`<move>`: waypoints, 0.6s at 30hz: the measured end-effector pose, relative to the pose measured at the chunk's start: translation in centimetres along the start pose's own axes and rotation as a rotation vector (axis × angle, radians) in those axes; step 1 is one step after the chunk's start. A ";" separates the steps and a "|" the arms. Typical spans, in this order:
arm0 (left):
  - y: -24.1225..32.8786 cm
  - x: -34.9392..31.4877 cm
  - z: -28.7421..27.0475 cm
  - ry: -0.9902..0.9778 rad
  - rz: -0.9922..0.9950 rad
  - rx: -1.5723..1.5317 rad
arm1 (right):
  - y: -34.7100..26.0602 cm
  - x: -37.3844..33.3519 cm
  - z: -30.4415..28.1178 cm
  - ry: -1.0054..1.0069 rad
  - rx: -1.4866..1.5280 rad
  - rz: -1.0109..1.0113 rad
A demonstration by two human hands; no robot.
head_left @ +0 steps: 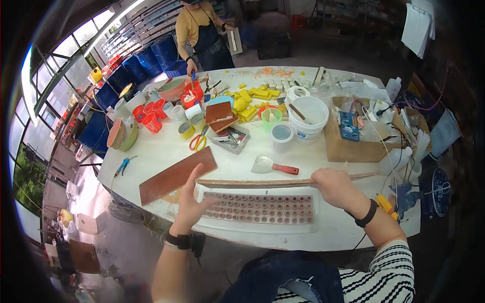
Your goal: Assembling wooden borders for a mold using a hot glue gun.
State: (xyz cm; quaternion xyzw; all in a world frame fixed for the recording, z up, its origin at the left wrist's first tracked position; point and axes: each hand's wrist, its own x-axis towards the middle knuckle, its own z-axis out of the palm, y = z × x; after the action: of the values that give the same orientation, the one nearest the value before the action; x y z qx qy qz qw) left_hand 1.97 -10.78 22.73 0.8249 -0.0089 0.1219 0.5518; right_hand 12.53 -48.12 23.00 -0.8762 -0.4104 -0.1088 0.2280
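A long, thin brown board (252, 184), seen nearly edge-on, spans the far side of a shallow white tray-like mould (315, 222). Rows of small round reddish-brown cups (257, 206) fill the mould. My right hand (334, 188) is closed around the board toward its right end. At the board's left end, my left hand (191, 204) is open, thumb and fingers spread, the thumb over the mould's left edge. Whether it touches the board or mould I cannot tell. Beyond the board lies a scraper (275, 165) with a red handle. A flat brown board (177, 174) rests at the left.
Scissors (198, 141), a grey tool tray (231, 140), a white bucket (308, 118) and red cups (151, 121) stand farther back. A cardboard box (353, 146) sits at right. Yellow blocks (246, 108) lie mid-table. A co-worker (204, 38) stands at the far side.
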 end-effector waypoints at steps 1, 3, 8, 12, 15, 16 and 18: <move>-0.4 0.7 -0.5 -0.082 -0.012 -0.094 | -0.1 0.8 0.6 -0.023 0.028 -0.028; -0.4 1.0 -1.7 -0.059 -0.109 -0.150 | -0.5 2.3 1.6 -0.054 0.064 -0.042; -1.3 3.6 -3.9 0.028 0.030 -0.216 | -1.7 5.5 1.3 -0.151 0.067 0.014; -2.0 4.8 -7.3 0.134 0.187 -0.257 | -1.5 5.9 -1.0 0.439 -0.015 0.136; -2.8 6.6 -10.3 0.089 0.232 -0.308 | 3.2 0.3 -1.0 1.032 0.337 0.671; -3.1 7.2 -11.0 0.086 0.246 -0.318 | 3.2 -0.4 -0.3 1.042 0.307 0.689; -3.9 8.1 -12.3 0.067 0.261 -0.328 | 2.7 -1.0 0.5 1.038 0.650 0.997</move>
State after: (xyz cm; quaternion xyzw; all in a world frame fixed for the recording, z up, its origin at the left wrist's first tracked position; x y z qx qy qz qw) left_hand 8.04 2.89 25.33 0.7112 -0.1170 0.2169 0.6584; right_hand 13.95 -50.01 21.38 -0.6833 0.1783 -0.2636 0.6571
